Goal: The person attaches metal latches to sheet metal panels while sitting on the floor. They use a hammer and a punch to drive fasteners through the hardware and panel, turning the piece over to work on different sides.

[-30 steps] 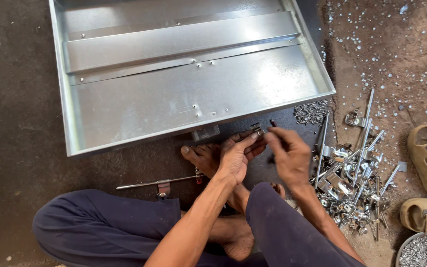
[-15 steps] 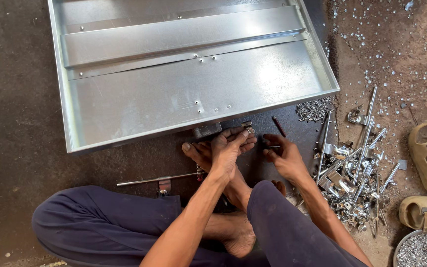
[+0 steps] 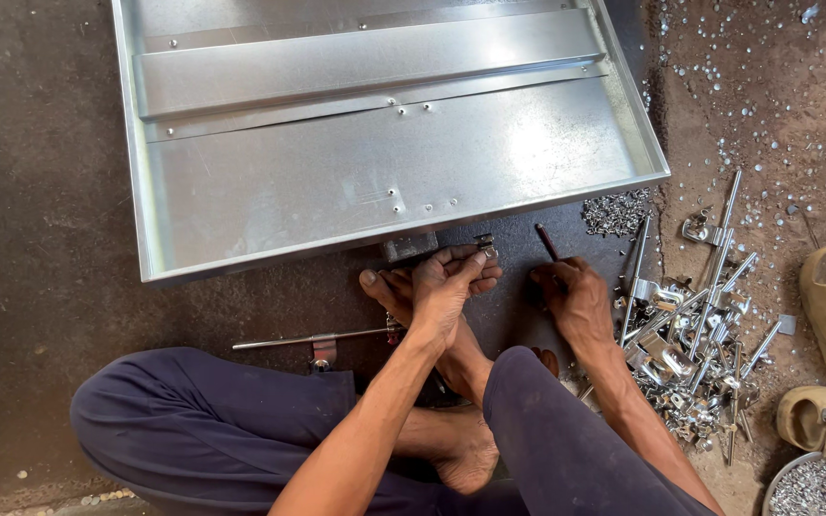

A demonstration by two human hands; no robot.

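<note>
Dirt floor (image 3: 40,191): one steel tray (image 3: 336,182); left hand (image 3: 446,287) pinches latch (image 3: 483,243), right hand (image 3: 576,298) grips tool (image 3: 547,241).

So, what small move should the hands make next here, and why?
Probably bring the right hand with its thin dark rod toward the small metal piece that the left hand holds at the edge of the metal tray. The rod tip sits just right of that piece, not touching it, and the left hand seems to steady it.
</note>
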